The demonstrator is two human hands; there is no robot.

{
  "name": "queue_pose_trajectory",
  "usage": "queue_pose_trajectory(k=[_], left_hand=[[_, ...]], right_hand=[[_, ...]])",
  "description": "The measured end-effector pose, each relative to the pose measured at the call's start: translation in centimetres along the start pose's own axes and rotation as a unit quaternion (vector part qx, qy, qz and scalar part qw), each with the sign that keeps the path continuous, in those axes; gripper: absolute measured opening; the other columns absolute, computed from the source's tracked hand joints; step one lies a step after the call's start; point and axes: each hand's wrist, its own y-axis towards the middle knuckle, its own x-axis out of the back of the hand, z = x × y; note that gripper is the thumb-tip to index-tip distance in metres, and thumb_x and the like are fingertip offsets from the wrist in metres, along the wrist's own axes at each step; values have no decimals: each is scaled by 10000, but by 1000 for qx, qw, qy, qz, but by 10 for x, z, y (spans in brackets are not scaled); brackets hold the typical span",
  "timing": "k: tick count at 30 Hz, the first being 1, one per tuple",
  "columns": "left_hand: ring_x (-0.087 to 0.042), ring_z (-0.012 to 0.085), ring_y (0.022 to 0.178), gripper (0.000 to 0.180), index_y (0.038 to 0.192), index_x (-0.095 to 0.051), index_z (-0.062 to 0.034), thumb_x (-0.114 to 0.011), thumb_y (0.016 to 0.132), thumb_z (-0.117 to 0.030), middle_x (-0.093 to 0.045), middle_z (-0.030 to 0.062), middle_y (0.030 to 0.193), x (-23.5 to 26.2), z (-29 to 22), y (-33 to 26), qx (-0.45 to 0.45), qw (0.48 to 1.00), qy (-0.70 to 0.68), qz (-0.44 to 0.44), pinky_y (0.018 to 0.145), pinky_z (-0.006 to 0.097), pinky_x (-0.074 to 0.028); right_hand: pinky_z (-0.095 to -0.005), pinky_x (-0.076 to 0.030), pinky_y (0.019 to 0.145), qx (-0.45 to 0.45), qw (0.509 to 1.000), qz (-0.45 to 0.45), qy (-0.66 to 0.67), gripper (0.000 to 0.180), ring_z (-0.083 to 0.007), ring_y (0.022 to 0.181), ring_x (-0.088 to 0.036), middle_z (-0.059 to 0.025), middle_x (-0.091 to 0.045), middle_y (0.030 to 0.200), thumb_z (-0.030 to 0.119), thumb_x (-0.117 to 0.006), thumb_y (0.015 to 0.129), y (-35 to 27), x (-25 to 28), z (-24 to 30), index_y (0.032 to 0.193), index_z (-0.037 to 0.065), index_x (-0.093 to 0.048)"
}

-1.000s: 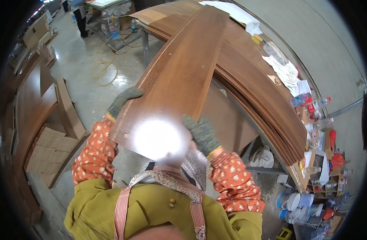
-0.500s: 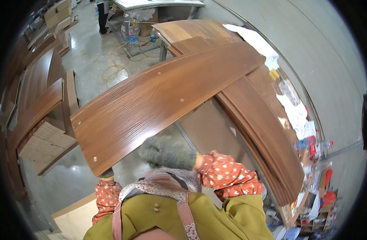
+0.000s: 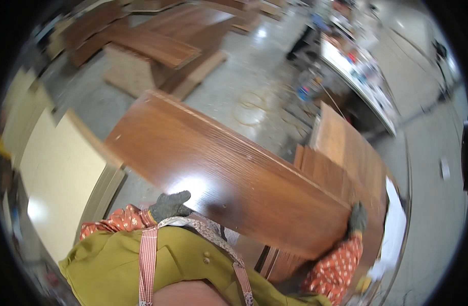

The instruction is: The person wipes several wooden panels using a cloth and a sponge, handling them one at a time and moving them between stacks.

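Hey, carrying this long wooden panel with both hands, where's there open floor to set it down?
Bare concrete floor lies beyond the brown panel, bordered by the stacked boards on the left and the cluttered workbench on the right. It is crowded by the right hand, where leaning panels stand. The left hand is beside a pale sheet.

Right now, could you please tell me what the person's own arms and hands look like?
Both hands wear dark grey-green knit work gloves: the left hand and the right hand. Both sleeves are orange-red with small pale dots, the left sleeve and the right sleeve.
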Motion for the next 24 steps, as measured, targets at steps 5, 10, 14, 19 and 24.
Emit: queue_pose_trajectory(k=[5,10,14,19,24], left_hand=[[-516,339,1181,420,1259,-475,60,-528,899,-149,-543,207,1256,3,-14,1,-65,928,-343,128,1017,485,-400],[-546,330,1120,350,1199,-526,41,-527,907,-153,-569,186,1196,-2,-37,-1,-92,922,-364,91,958,461,-446],[-574,322,1073,358,1212,-528,-1,-523,912,-197,-597,180,1158,-50,-85,-18,-56,863,-489,110,964,459,-445],[-522,340,1144,482,1270,-489,-33,-603,853,-246,-547,172,1252,-20,-63,43,-113,870,-477,52,1004,500,-395],[-554,325,1098,421,1212,-534,-36,-626,836,-203,-598,149,1171,22,-98,51,-135,856,-498,15,968,495,-427]], right_hand=[[-487,-447,782,29,992,99,-74,395,-403,892,-584,-243,-608,1025,314,-315,993,19,-31,-87,1280,105,-488],[-496,-462,737,113,983,83,-116,383,-406,824,-598,-246,-611,955,301,-319,989,4,-28,-107,1322,178,-461],[-469,-460,665,117,989,-17,-92,353,-376,740,-582,-178,-605,852,327,-405,951,3,-11,-106,1217,146,-551],[-331,-429,488,126,977,-169,8,140,-230,486,-505,-33,-514,591,244,-566,883,13,91,43,885,133,-650],[-420,-449,578,303,926,-187,-126,217,-311,621,-544,-112,-556,698,157,-536,866,29,134,165,1074,115,-581]])
